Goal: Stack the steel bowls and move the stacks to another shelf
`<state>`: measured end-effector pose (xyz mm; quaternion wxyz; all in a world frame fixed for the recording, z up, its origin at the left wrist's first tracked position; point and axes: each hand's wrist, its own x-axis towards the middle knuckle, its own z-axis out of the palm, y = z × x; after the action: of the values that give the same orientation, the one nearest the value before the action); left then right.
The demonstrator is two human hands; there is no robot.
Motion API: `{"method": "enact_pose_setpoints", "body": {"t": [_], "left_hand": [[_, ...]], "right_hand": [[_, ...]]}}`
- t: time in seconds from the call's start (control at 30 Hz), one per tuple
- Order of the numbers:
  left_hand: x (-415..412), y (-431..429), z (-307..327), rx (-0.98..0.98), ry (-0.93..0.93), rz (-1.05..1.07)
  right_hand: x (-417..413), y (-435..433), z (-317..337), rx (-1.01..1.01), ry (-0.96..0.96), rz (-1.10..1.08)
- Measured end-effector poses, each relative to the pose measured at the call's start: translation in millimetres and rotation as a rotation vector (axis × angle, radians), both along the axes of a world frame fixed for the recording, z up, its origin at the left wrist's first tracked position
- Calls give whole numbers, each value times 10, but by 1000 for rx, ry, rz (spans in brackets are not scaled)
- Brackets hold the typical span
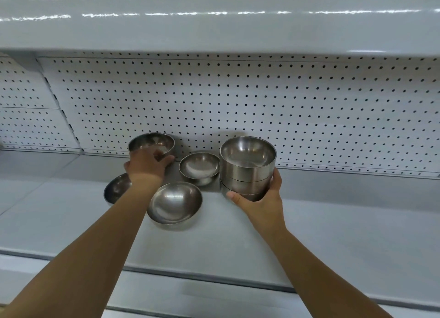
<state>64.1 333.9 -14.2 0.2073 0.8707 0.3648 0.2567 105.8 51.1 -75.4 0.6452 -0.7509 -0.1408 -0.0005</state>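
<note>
My right hand (262,198) grips a stack of three nested steel bowls (247,165) from below and the side, near the back of the grey shelf (333,222). My left hand (147,165) holds a single steel bowl (152,143) by its near rim, tilted toward me. A footed steel bowl (199,166) stands between the two hands. A wide steel bowl (175,202) sits in front of it. Another steel bowl (116,188) lies at the left, partly hidden by my left forearm.
A white pegboard back panel (262,103) rises behind the bowls. An upper grey shelf (214,22) overhangs above. A lower shelf edge (214,301) runs along the bottom of the view.
</note>
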Motion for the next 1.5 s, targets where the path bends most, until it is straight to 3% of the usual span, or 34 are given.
{"method": "enact_pose_setpoints", "body": {"t": [0.4, 0.6, 0.7, 0.87, 1.23, 1.5], "left_hand": [[-18, 24, 13, -30, -107, -3], [-54, -133, 237, 59, -198, -45], [-98, -311, 404, 45, -330, -116], [-196, -680, 647, -181, -590, -365], [-143, -1150, 669, -256, -654, -710], [-74, -1322, 579, -189, -503, -794]], "right_hand": [[-21, 9, 22, -5, -7, 8], [-24, 9, 34, -14, -15, 9], [-24, 5, 31, -7, -11, 8], [-31, 0, 38, 1, -7, 16], [-42, -30, 61, 14, 12, 25], [-34, -45, 43, 44, -3, 41]]}}
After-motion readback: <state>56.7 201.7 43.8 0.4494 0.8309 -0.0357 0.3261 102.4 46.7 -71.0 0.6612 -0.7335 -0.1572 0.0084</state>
